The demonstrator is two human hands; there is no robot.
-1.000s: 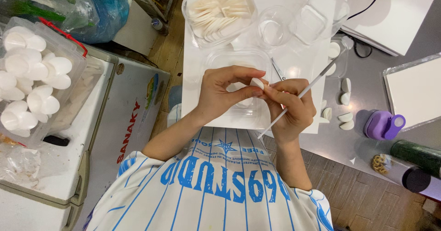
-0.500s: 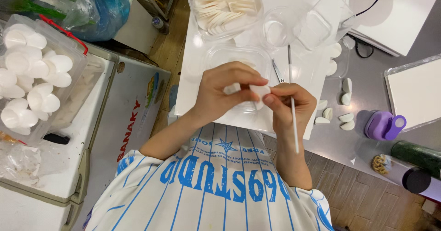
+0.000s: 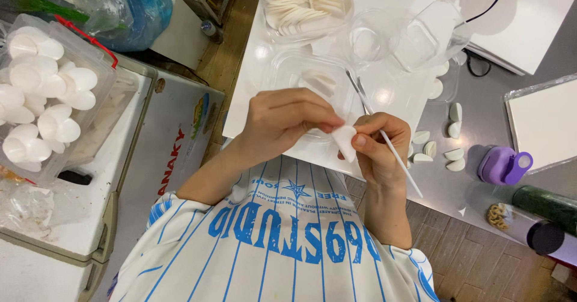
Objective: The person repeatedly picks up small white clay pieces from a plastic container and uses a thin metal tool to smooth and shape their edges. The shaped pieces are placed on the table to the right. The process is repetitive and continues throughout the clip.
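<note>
My left hand [image 3: 287, 120] and my right hand [image 3: 377, 144] meet over the front edge of a white board [image 3: 252, 79]. Both pinch a small white petal-shaped piece [image 3: 344, 140] between thumb and fingers. A thin white stick [image 3: 393, 155] also lies in my right hand, slanting from upper left down to lower right past the wrist. Just beyond the hands is a clear shallow tray [image 3: 288, 73] with a few white petals in it.
A clear tub of white petals [image 3: 303, 1] and empty clear cups [image 3: 430, 31] stand further back. Loose white petals [image 3: 448, 152], a purple punch tool [image 3: 502, 165] and a dark green roll [image 3: 550, 203] lie on the grey table at right. At left is a clear box of white flowers [image 3: 36, 97].
The stick in my right hand swung from pointing up and right to slanting down past my wrist. Both hands stayed on the white piece, shifting slightly toward my body.
</note>
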